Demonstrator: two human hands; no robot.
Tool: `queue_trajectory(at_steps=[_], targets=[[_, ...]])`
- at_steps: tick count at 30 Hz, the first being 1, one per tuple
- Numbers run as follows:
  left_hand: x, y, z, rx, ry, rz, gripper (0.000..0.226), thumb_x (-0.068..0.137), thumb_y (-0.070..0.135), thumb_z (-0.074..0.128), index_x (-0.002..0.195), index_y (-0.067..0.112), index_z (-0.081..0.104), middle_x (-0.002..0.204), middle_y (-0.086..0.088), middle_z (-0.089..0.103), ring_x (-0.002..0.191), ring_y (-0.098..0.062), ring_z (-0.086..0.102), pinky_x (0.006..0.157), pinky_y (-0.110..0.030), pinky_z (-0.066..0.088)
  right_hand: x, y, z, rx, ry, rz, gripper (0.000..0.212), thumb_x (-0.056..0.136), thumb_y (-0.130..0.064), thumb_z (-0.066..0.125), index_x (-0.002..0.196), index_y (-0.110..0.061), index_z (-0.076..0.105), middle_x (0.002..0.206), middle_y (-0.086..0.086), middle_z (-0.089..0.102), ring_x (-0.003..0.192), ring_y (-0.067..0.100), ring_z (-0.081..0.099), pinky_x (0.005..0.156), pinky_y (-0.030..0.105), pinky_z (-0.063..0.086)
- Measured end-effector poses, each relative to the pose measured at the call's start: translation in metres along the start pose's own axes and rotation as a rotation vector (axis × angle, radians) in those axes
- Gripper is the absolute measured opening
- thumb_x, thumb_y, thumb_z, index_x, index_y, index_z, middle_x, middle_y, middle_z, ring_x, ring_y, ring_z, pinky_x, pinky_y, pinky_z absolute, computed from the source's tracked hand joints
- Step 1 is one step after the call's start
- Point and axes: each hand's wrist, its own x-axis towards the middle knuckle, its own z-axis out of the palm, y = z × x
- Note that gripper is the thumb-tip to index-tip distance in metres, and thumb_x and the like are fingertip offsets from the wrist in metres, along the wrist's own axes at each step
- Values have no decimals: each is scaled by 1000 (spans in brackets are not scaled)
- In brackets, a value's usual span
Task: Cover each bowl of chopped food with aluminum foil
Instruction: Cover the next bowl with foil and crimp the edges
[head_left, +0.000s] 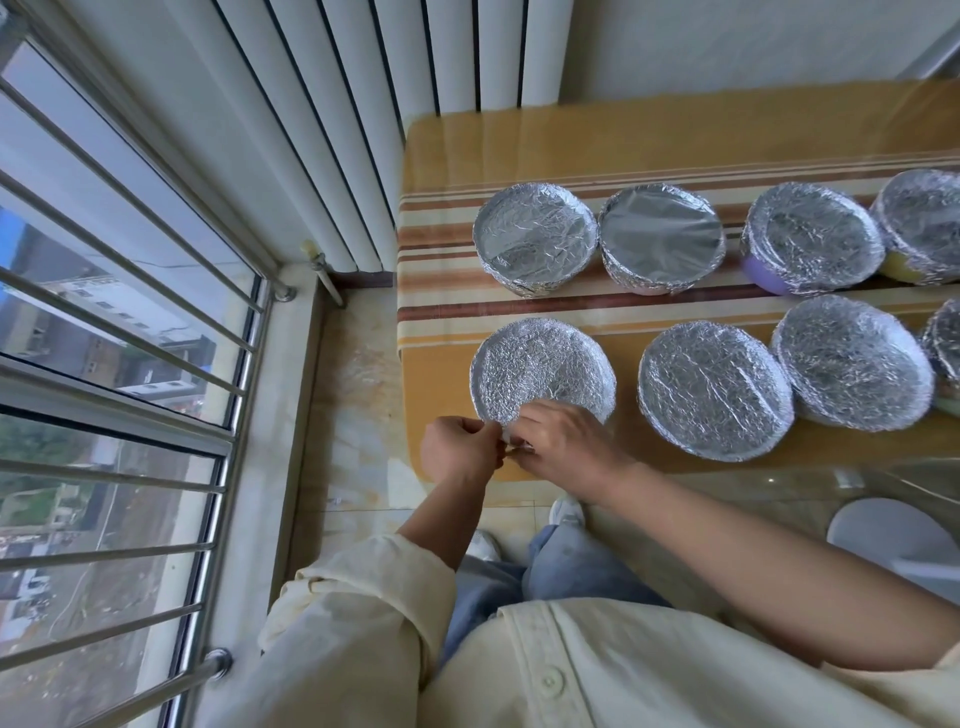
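Note:
Several bowls wrapped in crinkled aluminum foil stand in two rows on the striped table (519, 150). The nearest-left foil-covered bowl (540, 366) sits by the table's front-left corner. Both hands meet at its near rim. My left hand (460, 447) pinches the foil edge from the left with curled fingers. My right hand (566, 447) curls over the same foil edge from the right and hides that part of the rim. Beside it stand a second covered bowl (714, 389) and a third (852, 361). The back row begins with another covered bowl (535, 239).
A white radiator (332, 130) stands left of the table, and a barred window (119, 338) fills the left side. A white stool seat (888, 535) shows under the glass table edge at the right. My legs and shoes stand on the tiled floor (353, 415).

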Motion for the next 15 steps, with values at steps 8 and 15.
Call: queue_trajectory(at_steps=[8,15], targets=[[10,-1,-1,-26,-22,-2,36,76,17,68,40,17,65,51,-4,68,57,-23,71,72,-43,62,-5,1,4,-28,15,12,24,63,-1,78,62,-8,55,63,5,52,57,23,53,47,29,39],[-9,-11,9,-170,-42,-55,38,78,28,75,43,16,66,55,-5,69,63,-28,72,74,-44,61,-5,0,5,4,15,29,24,58,1,79,63,-8,58,63,4,52,57,22,53,50,27,37]])
